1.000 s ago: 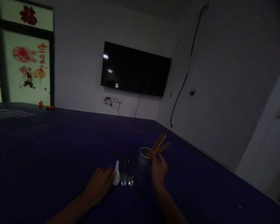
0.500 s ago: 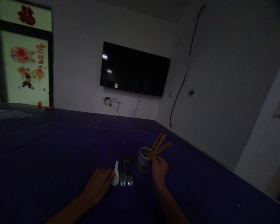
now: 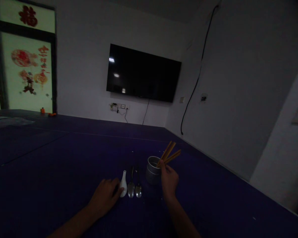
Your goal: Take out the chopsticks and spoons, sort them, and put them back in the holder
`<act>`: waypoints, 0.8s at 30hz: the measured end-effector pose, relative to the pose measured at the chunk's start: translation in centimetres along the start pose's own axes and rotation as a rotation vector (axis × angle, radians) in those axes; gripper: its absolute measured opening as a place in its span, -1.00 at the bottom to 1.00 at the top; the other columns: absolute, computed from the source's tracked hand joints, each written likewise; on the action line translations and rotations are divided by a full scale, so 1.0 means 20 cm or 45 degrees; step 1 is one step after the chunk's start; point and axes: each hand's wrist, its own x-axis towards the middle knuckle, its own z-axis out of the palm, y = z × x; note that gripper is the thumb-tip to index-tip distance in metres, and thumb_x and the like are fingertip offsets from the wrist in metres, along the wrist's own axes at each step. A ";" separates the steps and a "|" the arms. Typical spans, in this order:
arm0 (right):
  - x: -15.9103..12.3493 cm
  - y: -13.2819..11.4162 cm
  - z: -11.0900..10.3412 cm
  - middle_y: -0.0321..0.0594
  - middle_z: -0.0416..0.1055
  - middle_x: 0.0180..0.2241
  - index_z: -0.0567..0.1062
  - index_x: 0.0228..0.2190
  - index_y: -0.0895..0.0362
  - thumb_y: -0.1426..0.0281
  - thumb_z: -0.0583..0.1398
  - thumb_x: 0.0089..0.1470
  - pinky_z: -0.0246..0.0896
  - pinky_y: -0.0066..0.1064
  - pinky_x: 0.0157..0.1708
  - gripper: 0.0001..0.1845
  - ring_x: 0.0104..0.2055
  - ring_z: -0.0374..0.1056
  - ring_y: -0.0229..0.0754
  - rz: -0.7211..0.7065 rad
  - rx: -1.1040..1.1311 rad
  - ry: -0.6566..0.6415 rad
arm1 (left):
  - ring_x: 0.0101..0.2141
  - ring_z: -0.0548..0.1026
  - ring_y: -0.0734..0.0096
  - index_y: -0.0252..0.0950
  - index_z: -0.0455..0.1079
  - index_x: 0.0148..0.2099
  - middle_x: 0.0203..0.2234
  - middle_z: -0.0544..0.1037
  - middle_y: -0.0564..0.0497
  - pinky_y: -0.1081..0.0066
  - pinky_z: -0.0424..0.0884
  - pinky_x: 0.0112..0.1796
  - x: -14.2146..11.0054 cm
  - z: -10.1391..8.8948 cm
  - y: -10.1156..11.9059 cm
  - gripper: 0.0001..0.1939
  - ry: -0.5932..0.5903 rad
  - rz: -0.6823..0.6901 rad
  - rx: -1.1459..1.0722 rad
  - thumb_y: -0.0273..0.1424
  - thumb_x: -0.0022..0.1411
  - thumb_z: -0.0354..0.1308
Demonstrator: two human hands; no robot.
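Observation:
A white soup spoon (image 3: 123, 185) lies handle away on the purple-blue tabletop. My left hand (image 3: 106, 195) is closed at its left side, the thumb over the edge of the bowl and the curled fingers beside it. To its right lie two metal spoons, one (image 3: 131, 189) in the middle and another (image 3: 138, 190) at the right, both with dark handles. A grey cylindrical utensil holder (image 3: 152, 173) stands beyond them. Several wooden chopsticks (image 3: 169, 153) lean out of it to the right. My right hand (image 3: 169, 180) pinches the holder's right rim, close against the chopsticks; some fingers are hidden.
The tabletop (image 3: 89, 155) reaches back to the wall below a dark television (image 3: 144, 72). At the far left lie clear plastic (image 3: 10, 123) and small orange objects (image 3: 42, 110). A black cable (image 3: 195, 84) hangs along the right wall.
My left thumb has moved onto the white spoon's bowl and the fingers have spread around it. My right hand, the holder and the chopsticks have shifted very slightly left.

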 end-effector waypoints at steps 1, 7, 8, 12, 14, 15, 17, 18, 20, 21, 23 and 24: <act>0.00 0.00 0.00 -0.03 0.53 -0.51 0.58 -0.50 0.20 -0.14 0.08 -0.03 0.12 -0.39 -0.52 -0.35 -0.49 0.40 -0.06 0.012 0.019 -0.016 | -0.28 0.47 0.24 -0.27 0.36 -0.24 -0.34 0.53 -0.08 0.28 0.32 -0.24 0.00 0.00 0.00 -0.66 0.004 -0.003 -0.007 -0.22 0.31 -0.17; 0.00 0.00 -0.01 -0.01 0.54 -0.45 0.58 -0.45 0.21 -0.14 0.10 -0.04 0.14 -0.39 -0.48 -0.35 -0.44 0.41 -0.04 0.067 0.109 -0.063 | -0.13 0.43 0.19 -0.25 0.38 -0.11 -0.17 0.50 -0.11 0.22 0.34 -0.10 0.00 0.02 -0.03 -0.76 0.091 0.128 -0.097 -0.31 0.19 0.04; 0.00 -0.01 -0.01 -0.02 0.54 -0.45 0.57 -0.45 0.21 -0.14 0.09 -0.03 0.14 -0.39 -0.48 -0.35 -0.43 0.41 -0.04 0.067 0.110 -0.067 | -0.09 0.41 0.17 -0.25 0.37 -0.06 -0.11 0.49 -0.12 0.19 0.33 -0.06 0.00 0.03 -0.04 -0.72 0.107 0.151 -0.098 -0.31 0.19 0.05; -0.01 -0.02 -0.01 -0.04 0.53 -0.49 0.57 -0.48 0.21 -0.12 0.10 -0.03 0.14 -0.39 -0.48 -0.37 -0.45 0.40 -0.05 0.062 0.112 -0.076 | 0.11 0.26 0.11 -0.20 0.20 0.19 0.14 0.32 -0.13 0.09 0.25 0.06 -0.01 0.06 -0.06 -0.53 0.087 0.241 -0.091 -0.25 0.26 -0.01; -0.01 -0.02 -0.01 -0.04 0.53 -0.48 0.57 -0.48 0.21 -0.11 0.10 -0.02 0.15 -0.39 -0.47 -0.38 -0.43 0.41 -0.04 0.073 0.130 -0.080 | 0.15 0.22 0.10 -0.18 0.12 0.25 0.19 0.27 -0.11 0.05 0.24 0.06 -0.01 0.07 -0.07 -0.50 0.012 0.255 -0.085 -0.25 0.28 -0.05; -0.01 -0.02 -0.01 -0.03 0.54 -0.47 0.56 -0.47 0.21 -0.11 0.11 -0.02 0.16 -0.38 -0.46 -0.39 -0.42 0.42 -0.04 0.084 0.135 -0.084 | 0.16 0.21 0.09 -0.17 0.10 0.27 0.19 0.26 -0.11 0.03 0.24 0.06 -0.01 0.07 -0.07 -0.49 -0.023 0.253 -0.081 -0.25 0.29 -0.06; -0.01 -0.02 -0.01 -0.02 0.54 -0.45 0.57 -0.44 0.22 -0.10 0.11 -0.01 0.17 -0.37 -0.45 -0.39 -0.40 0.43 -0.02 0.108 0.131 -0.093 | 0.17 0.20 0.08 -0.15 0.09 0.28 0.19 0.27 -0.09 0.00 0.24 0.06 -0.02 0.07 -0.07 -0.49 -0.061 0.236 -0.074 -0.28 0.29 -0.07; -0.01 -0.02 -0.01 -0.01 0.54 -0.45 0.57 -0.44 0.22 -0.10 0.10 -0.01 0.17 -0.37 -0.45 -0.39 -0.40 0.43 0.00 0.115 0.124 -0.096 | 0.17 0.20 0.09 -0.14 0.09 0.27 0.18 0.29 -0.08 0.00 0.23 0.06 -0.02 0.07 -0.07 -0.50 -0.066 0.226 -0.069 -0.29 0.30 -0.07; -0.01 -0.03 -0.01 0.01 0.54 -0.45 0.57 -0.44 0.22 -0.10 0.10 -0.01 0.17 -0.36 -0.45 -0.38 -0.39 0.43 0.02 0.115 0.107 -0.091 | 0.16 0.21 0.10 -0.14 0.12 0.26 0.16 0.31 -0.09 0.01 0.23 0.07 -0.02 0.06 -0.06 -0.51 -0.059 0.212 -0.054 -0.29 0.30 -0.07; -0.02 -0.03 -0.01 0.02 0.54 -0.44 0.57 -0.45 0.22 -0.10 0.10 -0.01 0.17 -0.36 -0.44 -0.38 -0.39 0.43 0.02 0.110 0.104 -0.084 | 0.15 0.23 0.11 -0.15 0.14 0.24 0.15 0.32 -0.09 0.03 0.23 0.07 -0.02 0.06 -0.06 -0.52 -0.048 0.213 -0.045 -0.29 0.29 -0.07; -0.02 -0.03 -0.01 0.03 0.54 -0.44 0.58 -0.46 0.22 -0.10 0.10 -0.02 0.17 -0.35 -0.44 -0.38 -0.39 0.43 0.03 0.098 0.121 -0.069 | 0.13 0.26 0.13 -0.18 0.19 0.21 0.13 0.35 -0.12 0.06 0.23 0.07 -0.02 0.05 -0.06 -0.54 -0.016 0.225 -0.034 -0.29 0.28 -0.05; -0.02 -0.03 -0.01 0.03 0.54 -0.44 0.58 -0.45 0.22 -0.10 0.11 -0.02 0.18 -0.35 -0.44 -0.38 -0.39 0.43 0.02 0.095 0.138 -0.064 | 0.11 0.27 0.13 -0.20 0.21 0.20 0.11 0.37 -0.13 0.06 0.24 0.07 -0.02 0.05 -0.06 -0.55 0.006 0.233 -0.035 -0.30 0.27 -0.04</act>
